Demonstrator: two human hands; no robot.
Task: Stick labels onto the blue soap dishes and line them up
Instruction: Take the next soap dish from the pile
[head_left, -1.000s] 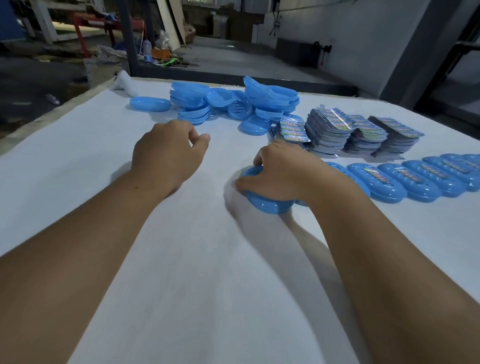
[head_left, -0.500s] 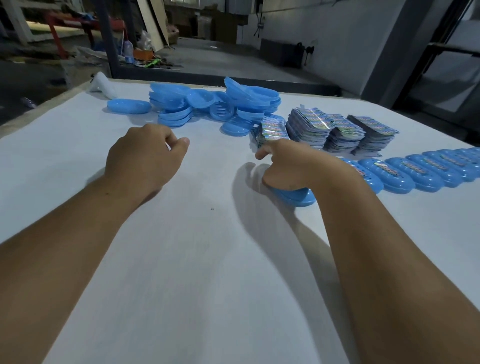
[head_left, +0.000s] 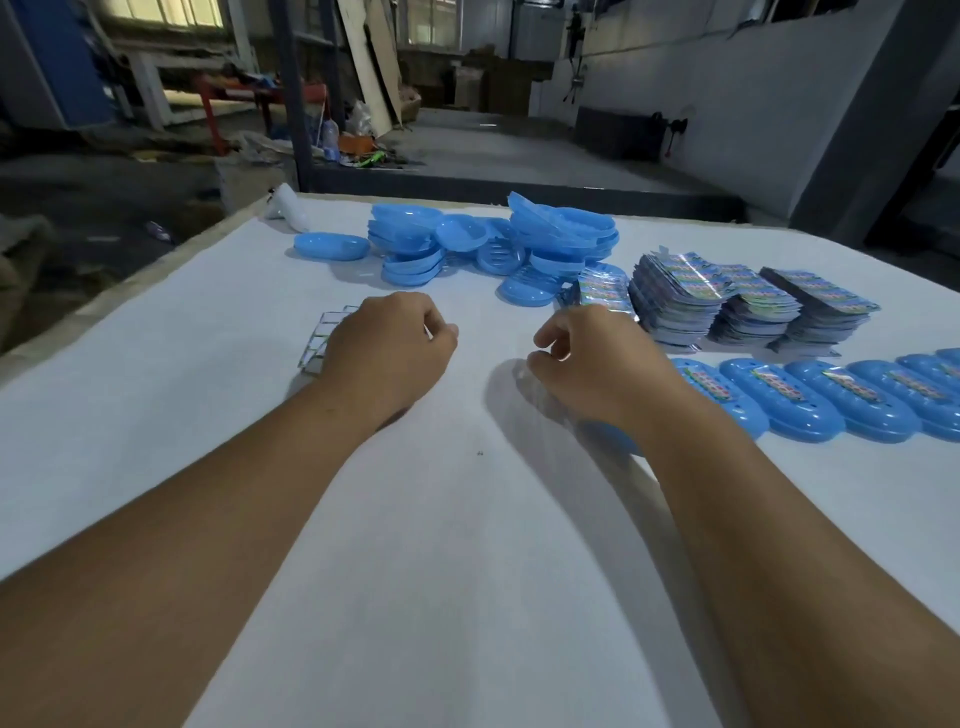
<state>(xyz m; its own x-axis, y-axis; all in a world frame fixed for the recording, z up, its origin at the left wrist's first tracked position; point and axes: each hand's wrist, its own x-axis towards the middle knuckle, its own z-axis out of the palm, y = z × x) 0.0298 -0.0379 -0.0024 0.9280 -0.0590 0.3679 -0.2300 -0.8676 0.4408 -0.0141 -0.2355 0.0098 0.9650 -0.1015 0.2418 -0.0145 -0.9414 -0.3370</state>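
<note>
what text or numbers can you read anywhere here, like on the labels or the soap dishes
None can be read.
Stacks of labels: colourful shiny print, too small and blurred to read.
Labels on the lined-up soap dishes: same colourful print, blurred.
Sheet under the left hand: only an empty grid of outlines shows.
Pile of unlabelled dishes: no marking visible.

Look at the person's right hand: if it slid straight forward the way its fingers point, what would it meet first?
Probably the small label stack just beyond the right hand, though depth is hard to judge.
</note>
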